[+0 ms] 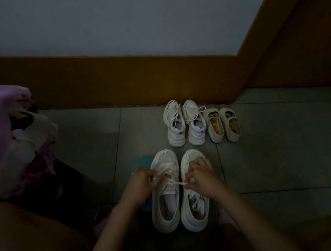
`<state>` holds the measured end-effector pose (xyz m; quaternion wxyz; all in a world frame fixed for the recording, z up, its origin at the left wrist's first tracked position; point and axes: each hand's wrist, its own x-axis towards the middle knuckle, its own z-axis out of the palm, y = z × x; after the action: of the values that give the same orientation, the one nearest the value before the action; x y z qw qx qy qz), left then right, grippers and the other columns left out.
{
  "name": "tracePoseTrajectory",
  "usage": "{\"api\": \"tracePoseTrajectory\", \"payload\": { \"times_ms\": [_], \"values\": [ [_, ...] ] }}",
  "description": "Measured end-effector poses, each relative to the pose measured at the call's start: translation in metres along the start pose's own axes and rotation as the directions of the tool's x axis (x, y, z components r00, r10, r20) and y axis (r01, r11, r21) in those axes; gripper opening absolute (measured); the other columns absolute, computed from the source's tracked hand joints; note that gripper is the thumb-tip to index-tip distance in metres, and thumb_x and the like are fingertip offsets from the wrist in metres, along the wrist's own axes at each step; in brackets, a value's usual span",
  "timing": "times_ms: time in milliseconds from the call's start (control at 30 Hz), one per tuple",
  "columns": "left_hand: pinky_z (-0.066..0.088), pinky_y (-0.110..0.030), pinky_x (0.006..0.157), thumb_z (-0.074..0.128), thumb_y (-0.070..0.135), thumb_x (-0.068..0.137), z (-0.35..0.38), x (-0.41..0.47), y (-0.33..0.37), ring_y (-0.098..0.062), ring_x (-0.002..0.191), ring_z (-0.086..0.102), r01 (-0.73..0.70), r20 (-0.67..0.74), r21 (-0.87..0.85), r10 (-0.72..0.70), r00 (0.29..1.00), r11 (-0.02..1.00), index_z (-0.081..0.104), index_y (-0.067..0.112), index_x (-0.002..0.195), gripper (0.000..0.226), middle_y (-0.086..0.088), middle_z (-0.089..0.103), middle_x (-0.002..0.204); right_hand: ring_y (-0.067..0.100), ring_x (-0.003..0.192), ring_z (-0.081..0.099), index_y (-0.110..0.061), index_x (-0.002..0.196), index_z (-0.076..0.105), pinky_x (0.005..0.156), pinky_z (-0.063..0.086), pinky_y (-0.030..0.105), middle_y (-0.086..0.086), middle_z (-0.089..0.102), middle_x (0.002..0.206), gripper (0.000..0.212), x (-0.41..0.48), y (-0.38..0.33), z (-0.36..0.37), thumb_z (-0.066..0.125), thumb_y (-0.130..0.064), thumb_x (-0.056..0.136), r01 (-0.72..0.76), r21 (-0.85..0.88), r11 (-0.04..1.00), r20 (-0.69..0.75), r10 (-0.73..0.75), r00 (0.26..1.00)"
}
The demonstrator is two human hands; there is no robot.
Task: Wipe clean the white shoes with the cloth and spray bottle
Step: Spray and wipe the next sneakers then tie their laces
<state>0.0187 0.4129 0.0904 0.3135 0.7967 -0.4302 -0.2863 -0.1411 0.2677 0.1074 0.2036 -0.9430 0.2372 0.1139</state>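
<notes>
Left hand [145, 179] and right hand [200, 175]: each grip narrow, pinching lace [176, 183] | white shoes [167, 215] on floor [272, 146], teal cloth [138, 161] beside | step: laces, wiping unstarted | next: needs cloth; spray bottle unseen.

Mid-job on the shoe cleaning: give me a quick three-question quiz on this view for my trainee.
1. True or false: the left hand and the right hand both pinch a white lace over the near sneakers.
2. How many pairs of shoes stand on the tiled floor? A: two. B: three. C: five.
3. Fill in: the slip-ons with patterned insoles stand to the ___ of the far laced sneakers.

Key: 1 true; 2 B; 3 right.
</notes>
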Motion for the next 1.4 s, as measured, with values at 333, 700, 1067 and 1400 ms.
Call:
{"api": "tracePoseTrajectory", "payload": {
  "times_ms": [333,700,1067,1400],
  "values": [
    [0.044,-0.016,0.075,0.045,0.005,0.095,0.01,0.004,0.016,0.005,0.069,0.058,0.166,0.111,-0.63,-0.123,0.986,0.759,0.061,0.004,0.078,0.023,0.0,0.061,0.074,-0.002,0.057,0.051,-0.03,0.074,0.061,0.057,0.041,0.021,-0.01,0.052,0.059,0.012,0.001,-0.012,-0.013,0.065,-0.024,0.083,-0.086,0.534,0.841,0.068,0.059,0.996],
    [0.045,-0.016,0.083,0.06,0.003,0.085,0.021,0.008,0.012,0.005,0.085,0.059,0.142,0.232,-0.51,-0.023,0.972,0.848,0.063,0.016,0.1,0.02,-0.002,0.065,0.098,-0.005,0.039,0.049,-0.015,0.071,0.059,0.043,0.034,0.007,-0.002,0.056,0.056,0.016,0.024,-0.037,-0.009,0.071,-0.013,0.081,-0.116,0.836,0.536,0.002,0.207,0.978],
    [0.047,-0.016,0.075,0.069,0.005,0.079,0.024,0.008,0.011,0.003,0.079,0.062,0.078,0.162,-0.577,0.02,0.987,0.813,0.066,0.022,0.083,0.018,0.013,0.071,0.078,-0.004,0.041,0.052,-0.006,0.077,0.063,0.044,0.037,0.007,-0.01,0.061,0.046,0.008,0.027,-0.04,-0.009,0.065,-0.004,0.084,-0.109,0.891,0.44,0.053,0.137,0.989],
    [0.046,-0.021,0.075,0.061,0.011,0.086,0.031,0.007,0.012,0.004,0.077,0.059,0.096,0.079,-0.612,-0.061,0.995,0.785,0.067,0.036,0.085,0.026,0.016,0.07,0.075,0.006,0.07,0.062,-0.011,0.084,0.066,0.068,0.05,0.018,0.001,0.066,0.075,0.003,0.034,-0.038,0.0,0.066,-0.008,0.084,-0.075,0.874,0.48,0.012,0.132,0.991]
  ]
}}
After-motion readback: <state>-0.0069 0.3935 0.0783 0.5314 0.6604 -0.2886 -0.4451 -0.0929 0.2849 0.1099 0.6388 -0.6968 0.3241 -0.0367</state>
